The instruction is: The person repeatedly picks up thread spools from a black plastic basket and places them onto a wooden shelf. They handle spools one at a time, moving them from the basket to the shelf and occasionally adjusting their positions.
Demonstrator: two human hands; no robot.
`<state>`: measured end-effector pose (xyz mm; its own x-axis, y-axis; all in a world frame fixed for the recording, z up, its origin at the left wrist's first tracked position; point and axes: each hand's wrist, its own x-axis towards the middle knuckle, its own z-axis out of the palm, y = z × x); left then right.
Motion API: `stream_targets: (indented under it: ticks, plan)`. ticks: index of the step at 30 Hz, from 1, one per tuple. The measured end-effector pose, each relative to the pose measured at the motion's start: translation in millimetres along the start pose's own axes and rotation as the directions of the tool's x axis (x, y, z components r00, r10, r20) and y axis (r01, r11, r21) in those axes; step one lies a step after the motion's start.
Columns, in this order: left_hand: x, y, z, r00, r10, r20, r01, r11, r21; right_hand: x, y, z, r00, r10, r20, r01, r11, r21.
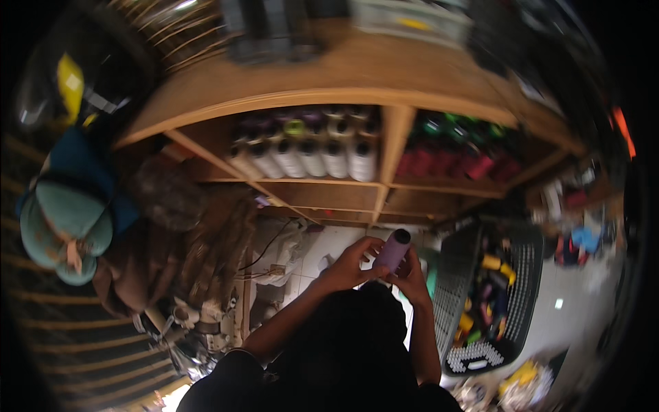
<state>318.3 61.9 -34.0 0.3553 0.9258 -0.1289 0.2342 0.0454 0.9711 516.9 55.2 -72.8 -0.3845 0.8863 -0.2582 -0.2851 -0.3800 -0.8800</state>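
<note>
A purple thread cone (393,253) with a dark top end is held up between my two hands, in front of my body. My left hand (353,264) curls its fingers against the cone's left side. From the right, my right hand (410,275) wraps round its lower part. Ahead, the wooden shelf (329,199) holds white thread cones (312,159) in its left compartment. Red thread cones (439,163) with green ones behind them fill the right compartment.
On my right stands a dark plastic basket (528,275) with many coloured spools inside. Brown cloth (220,240) and a teal hat (65,223) hang at the left. A whitish plastic bag (278,254) lies on the tiled floor. A pale tray (412,24) sits on the shelf top.
</note>
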Motion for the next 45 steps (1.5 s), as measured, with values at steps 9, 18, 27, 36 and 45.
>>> stream_targets:
  ticks: [9,18,27,36,45]
  plan:
    - [-94.9,-32.1,-107.8,0.851,-0.013,-0.525,-0.091,0.981,-0.172,92.3,12.0,155.8,0.878,-0.170,0.448,0.420,0.723,-0.548]
    - [-122.3,-47.1,-214.8,0.563,0.043,-0.825,-0.051,0.999,0.017,155.1,14.7,298.0,0.860,-0.230,0.455,0.482,0.656,-0.580]
    - [-90.2,-53.9,-317.3,0.409,0.174,-0.896,0.030,0.979,0.204,246.7,40.7,373.3,0.750,-0.515,0.415,0.654,0.486,-0.580]
    - [-42.8,-63.1,-380.4,0.264,0.149,-0.953,-0.065,0.989,0.136,317.5,50.5,415.9,0.744,-0.638,0.198,0.569,0.448,-0.690]
    - [-34.1,-71.3,-400.5,0.255,0.091,-0.963,-0.045,0.996,0.082,332.5,55.5,430.7,0.687,-0.718,0.109,0.577,0.448,-0.683]
